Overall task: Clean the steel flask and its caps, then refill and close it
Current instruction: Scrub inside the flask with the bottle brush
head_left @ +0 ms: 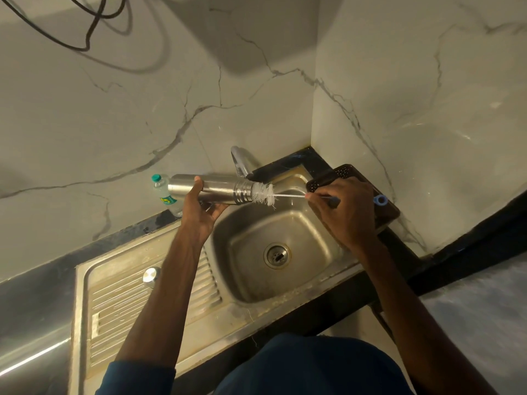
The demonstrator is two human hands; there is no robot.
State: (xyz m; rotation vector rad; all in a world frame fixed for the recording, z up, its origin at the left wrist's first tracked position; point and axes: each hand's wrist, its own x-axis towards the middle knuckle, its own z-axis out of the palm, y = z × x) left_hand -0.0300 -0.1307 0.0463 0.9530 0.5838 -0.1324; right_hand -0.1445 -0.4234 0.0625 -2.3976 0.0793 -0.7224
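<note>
My left hand point(201, 208) grips the steel flask point(219, 189) around its middle and holds it sideways over the left rim of the sink, mouth pointing right. My right hand point(340, 208) pinches the wire handle of a white bottle brush point(263, 193), whose bristles sit right at the flask's ribbed mouth. The brush handle ends in a blue loop point(380, 200) past my right hand. A round steel cap point(151, 275) lies on the ribbed drainboard.
The steel sink point(308, 223) with its drain point(277, 255) lies below both hands. A chrome tap point(241, 161) stands behind the flask. A clear plastic bottle with a teal cap point(166, 196) stands by the wall. A dark perforated tray point(346, 172) sits at the right.
</note>
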